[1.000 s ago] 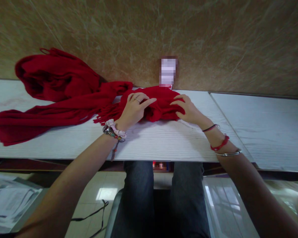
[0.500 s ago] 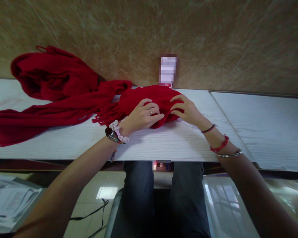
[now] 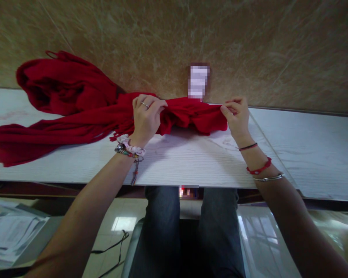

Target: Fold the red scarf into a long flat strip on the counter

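A red cloth (image 3: 195,112) is lying bunched on the worktop (image 3: 176,166), between the hands. The left hand (image 3: 147,117) is arching over it knuckles up, fingers curling onto its folds; the right hand (image 3: 237,116) is bending upward, pinching its right end.
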Motion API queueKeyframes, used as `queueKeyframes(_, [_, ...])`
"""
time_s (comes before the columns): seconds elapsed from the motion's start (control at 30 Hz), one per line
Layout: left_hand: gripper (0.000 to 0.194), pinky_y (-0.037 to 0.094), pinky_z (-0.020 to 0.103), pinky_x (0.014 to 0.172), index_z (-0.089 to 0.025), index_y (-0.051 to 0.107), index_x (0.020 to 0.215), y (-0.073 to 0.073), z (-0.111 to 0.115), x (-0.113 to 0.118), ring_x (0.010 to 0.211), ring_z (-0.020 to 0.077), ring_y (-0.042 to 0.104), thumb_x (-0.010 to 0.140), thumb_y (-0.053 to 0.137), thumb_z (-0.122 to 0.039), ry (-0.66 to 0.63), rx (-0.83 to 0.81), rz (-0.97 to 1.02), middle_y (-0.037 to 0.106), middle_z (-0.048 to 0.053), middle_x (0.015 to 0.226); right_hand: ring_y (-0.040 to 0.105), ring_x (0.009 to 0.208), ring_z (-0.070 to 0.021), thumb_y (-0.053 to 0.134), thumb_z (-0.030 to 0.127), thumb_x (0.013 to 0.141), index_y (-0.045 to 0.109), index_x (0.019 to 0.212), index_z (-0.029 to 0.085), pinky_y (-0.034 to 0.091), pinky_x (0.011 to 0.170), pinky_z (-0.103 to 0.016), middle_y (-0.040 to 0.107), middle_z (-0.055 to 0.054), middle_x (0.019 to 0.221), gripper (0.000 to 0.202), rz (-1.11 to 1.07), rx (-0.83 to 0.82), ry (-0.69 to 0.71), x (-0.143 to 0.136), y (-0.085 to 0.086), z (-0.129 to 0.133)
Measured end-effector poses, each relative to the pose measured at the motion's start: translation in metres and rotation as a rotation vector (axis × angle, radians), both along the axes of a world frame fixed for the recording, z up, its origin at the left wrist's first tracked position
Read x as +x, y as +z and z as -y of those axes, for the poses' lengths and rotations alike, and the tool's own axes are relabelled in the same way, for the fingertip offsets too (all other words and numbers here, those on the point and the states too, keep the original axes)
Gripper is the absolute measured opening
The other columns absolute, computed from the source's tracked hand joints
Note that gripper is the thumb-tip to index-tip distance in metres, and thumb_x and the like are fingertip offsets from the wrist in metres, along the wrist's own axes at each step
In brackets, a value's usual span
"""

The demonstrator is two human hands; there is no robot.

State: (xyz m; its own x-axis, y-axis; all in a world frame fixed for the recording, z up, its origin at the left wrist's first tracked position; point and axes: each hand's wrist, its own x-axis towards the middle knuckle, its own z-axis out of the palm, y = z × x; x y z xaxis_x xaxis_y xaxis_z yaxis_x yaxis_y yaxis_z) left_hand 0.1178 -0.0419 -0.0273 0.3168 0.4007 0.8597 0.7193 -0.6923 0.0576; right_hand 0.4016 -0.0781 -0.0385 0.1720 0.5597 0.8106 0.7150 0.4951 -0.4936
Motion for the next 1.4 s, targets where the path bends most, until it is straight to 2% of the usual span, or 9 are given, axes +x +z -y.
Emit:
queueKeyframes(0.1, [0.026, 0.041, 0.036, 0.083, -0.022, 0.061, 0.094, -0.006, -0.009, -0.002, 0.092, 0.0198, 0.053, 0.095, 0.035, -0.026, -0.004, -0.061, 0.027, 0.060, 0.004, 0.090, 0.055, 0.085, -0.0196, 0.058, 0.038, 0.081, 0.063, 0.073, 0.022, 0.051, 0.078, -0.040, 0.054, -0.004, 0.087, 0.019, -0.019, -0.061, -0.002, 0.004, -0.006, -0.005])
queueKeyframes(0.23, [0.024, 0.043, 0.036, 0.083, -0.018, 0.062, 0.093, -0.015, -0.013, -0.002, 0.093, 0.0202, 0.053, 0.090, 0.038, -0.017, -0.134, -0.162, -0.185, 0.060, 0.006, 0.092, 0.056, 0.090, -0.0223, 0.058, 0.023, 0.076, 0.065, 0.080, 0.021, 0.049, 0.085, -0.044, 0.056, -0.007, 0.092, 0.008, 0.234, -0.173, 0.102, -0.002, -0.012, 0.000])
queueKeyframes(0.4, [0.036, 0.040, 0.040, 0.091, -0.021, 0.064, 0.101, -0.005, 0.005, 0.003, 0.104, 0.0198, 0.052, 0.083, 0.035, -0.008, -0.313, -0.136, -0.303, 0.061, 0.004, 0.106, 0.048, 0.114, -0.0269, 0.053, 0.009, 0.069, 0.065, 0.106, 0.024, 0.040, 0.099, -0.050, 0.052, -0.009, 0.117, 0.041, 0.522, -0.187, 0.318, -0.019, -0.003, 0.018])
queueKeyframes(0.5, [0.036, 0.039, 0.042, 0.092, -0.022, 0.065, 0.102, 0.002, 0.015, 0.006, 0.107, 0.0215, 0.052, 0.079, 0.040, -0.010, -0.411, -0.134, -0.411, 0.063, 0.004, 0.106, 0.044, 0.118, -0.0278, 0.056, 0.012, 0.071, 0.067, 0.101, 0.025, 0.037, 0.101, -0.052, 0.051, -0.008, 0.121, 0.035, 0.596, -0.209, 0.388, -0.025, -0.002, 0.023])
queueKeyframes(0.63, [0.027, 0.038, 0.044, 0.091, -0.020, 0.067, 0.099, 0.005, 0.017, 0.007, 0.102, 0.0233, 0.055, 0.080, 0.048, -0.021, -0.475, -0.150, -0.535, 0.066, 0.005, 0.098, 0.046, 0.114, -0.0278, 0.057, 0.014, 0.075, 0.071, 0.085, 0.023, 0.037, 0.100, -0.052, 0.053, -0.008, 0.117, 0.019, 0.608, -0.229, 0.397, -0.025, -0.007, 0.018])
queueKeyframes(0.77, [0.023, 0.038, 0.043, 0.090, -0.020, 0.068, 0.091, 0.002, 0.014, 0.007, 0.099, 0.0229, 0.056, 0.085, 0.051, -0.034, -0.443, -0.136, -0.502, 0.067, 0.006, 0.094, 0.050, 0.110, -0.0260, 0.058, 0.017, 0.078, 0.071, 0.078, 0.023, 0.040, 0.098, -0.050, 0.056, -0.006, 0.113, 0.014, 0.562, -0.223, 0.421, -0.023, -0.007, 0.016])
queueKeyframes(1.03, [0.019, 0.041, 0.039, 0.085, -0.021, 0.066, 0.096, -0.002, 0.008, 0.002, 0.096, 0.0199, 0.056, 0.090, 0.049, -0.027, -0.386, -0.094, -0.388, 0.065, 0.004, 0.094, 0.056, 0.101, -0.0230, 0.067, 0.027, 0.076, 0.069, 0.075, 0.023, 0.045, 0.092, -0.044, 0.059, -0.005, 0.105, 0.005, 0.411, -0.215, 0.482, -0.024, -0.001, 0.019])
queueKeyframes(1.27, [0.016, 0.042, 0.037, 0.083, -0.021, 0.065, 0.093, -0.003, 0.005, 0.001, 0.096, 0.0197, 0.056, 0.090, 0.049, -0.023, -0.389, -0.037, -0.410, 0.065, 0.004, 0.094, 0.058, 0.090, -0.0205, 0.061, 0.032, 0.080, 0.067, 0.074, 0.023, 0.047, 0.086, -0.042, 0.062, -0.004, 0.092, 0.013, 0.219, -0.143, 0.354, -0.021, 0.000, 0.014])
queueKeyframes(1.4, [0.019, 0.041, 0.038, 0.083, -0.020, 0.062, 0.088, -0.005, 0.002, 0.002, 0.091, 0.0203, 0.056, 0.091, 0.043, -0.021, -0.251, -0.082, -0.335, 0.064, 0.004, 0.089, 0.058, 0.089, -0.0206, 0.059, 0.041, 0.081, 0.066, 0.072, 0.024, 0.047, 0.084, -0.042, 0.061, -0.004, 0.090, 0.021, 0.102, -0.158, 0.261, -0.017, 0.000, 0.012])
